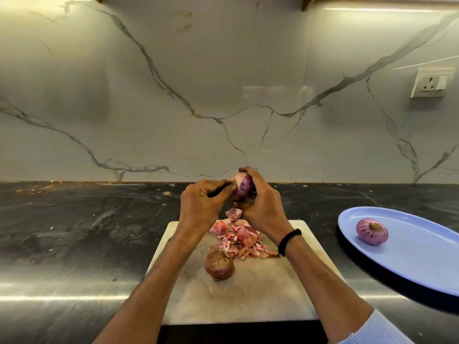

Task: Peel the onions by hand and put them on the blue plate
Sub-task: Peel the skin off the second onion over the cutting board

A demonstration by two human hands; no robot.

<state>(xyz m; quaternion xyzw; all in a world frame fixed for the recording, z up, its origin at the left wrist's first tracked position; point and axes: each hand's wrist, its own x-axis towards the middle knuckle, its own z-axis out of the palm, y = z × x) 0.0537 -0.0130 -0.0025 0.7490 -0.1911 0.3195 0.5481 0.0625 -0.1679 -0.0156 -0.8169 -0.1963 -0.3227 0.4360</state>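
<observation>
Up above a pale cutting board, two bare hands hold one red onion in the air, in front of a white marble-patterned wall. The right hand wraps around the onion from the right side, its grip clenched on it, fingers curled over the top. The left hand comes in from the left, its fingertips pinched at the onion's pale, partly bared end, where dry skin seems to be caught between them. A black band circles the right wrist, and a light blue ribbed sleeve shows at the lower right corner.

Just below the hands, one loose flake of skin appears to hang in the air. Beneath it, a heap of pink and tan onion skins lies on the far half of the board. Just beside the heap, nearer the person, an unpeeled brown-red onion rests on the board.

The board sits on a dark, glossy counter scattered with small crumbs. Well to the right on the counter lies an oval blue plate, partly cut off by the edge of the view. One peeled purple onion sits on its left part. A white wall socket is mounted high on the right of the wall.
</observation>
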